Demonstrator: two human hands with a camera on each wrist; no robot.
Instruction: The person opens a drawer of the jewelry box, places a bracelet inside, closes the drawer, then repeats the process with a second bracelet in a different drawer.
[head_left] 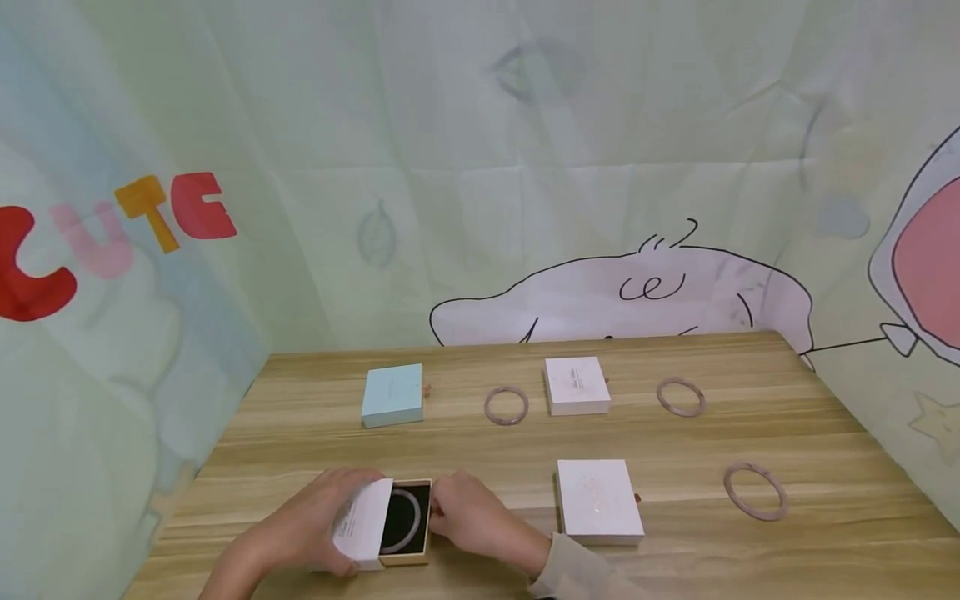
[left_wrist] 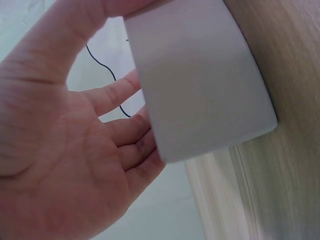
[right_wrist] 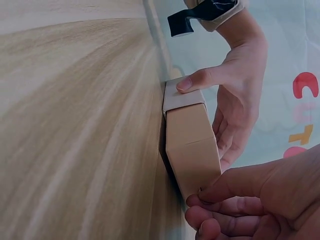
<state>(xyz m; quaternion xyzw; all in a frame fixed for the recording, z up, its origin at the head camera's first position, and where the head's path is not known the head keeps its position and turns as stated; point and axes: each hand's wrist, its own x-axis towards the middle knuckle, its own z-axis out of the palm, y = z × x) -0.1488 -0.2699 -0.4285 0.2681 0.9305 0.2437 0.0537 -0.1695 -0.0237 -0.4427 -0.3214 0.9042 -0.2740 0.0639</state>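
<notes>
In the head view my left hand (head_left: 311, 517) grips the white sleeve (head_left: 365, 529) of a drawer-style gift box, thumb on the near side and fingers over the far side. The tan drawer (head_left: 406, 559) sticks partway out to the right. A pale mauve bangle (head_left: 416, 518) lies on its black lining, its left part hidden under the sleeve. With thumb and curled fingers, my right hand (head_left: 476, 517) pinches at the drawer's right end; any pull tab there is hidden. Closer up, the right wrist view shows the drawer's tan side (right_wrist: 192, 150) and those fingertips (right_wrist: 200, 197).
A light blue box (head_left: 393, 395) and a white box (head_left: 577, 385) stand at the back, another white box (head_left: 597, 498) nearer at right. Loose bangles lie beside them: one back centre (head_left: 488, 408), one back right (head_left: 702, 403), one front right (head_left: 783, 502). Printed curtains border the wooden table (head_left: 480, 454).
</notes>
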